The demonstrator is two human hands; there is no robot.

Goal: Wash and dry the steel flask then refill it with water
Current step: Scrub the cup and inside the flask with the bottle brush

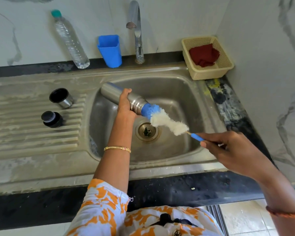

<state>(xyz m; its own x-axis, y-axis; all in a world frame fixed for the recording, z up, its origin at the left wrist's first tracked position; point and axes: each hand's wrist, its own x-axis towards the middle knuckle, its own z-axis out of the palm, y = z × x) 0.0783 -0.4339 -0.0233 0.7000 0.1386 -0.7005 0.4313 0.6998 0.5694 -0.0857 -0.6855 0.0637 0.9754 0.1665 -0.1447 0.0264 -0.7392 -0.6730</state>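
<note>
The left hand (126, 106) is gripping the steel flask (123, 98) around its middle, holding it tilted over the sink (177, 92), mouth pointing down-right. The right hand (228, 150) is pinching the handle of a bottle brush (162, 119), whose blue tip is sitting in the flask's mouth.

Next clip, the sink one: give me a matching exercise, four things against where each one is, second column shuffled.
Things:
1. steel flask
2. red cloth
3. flask cap
4. plastic bottle

Places:
A. on the ribbed drainboard
B. standing against the wall, left of the blue cup
C. in the left hand, over the sink
D. in the cream basket

Pairs: 1-C, 2-D, 3-A, 4-B
</note>
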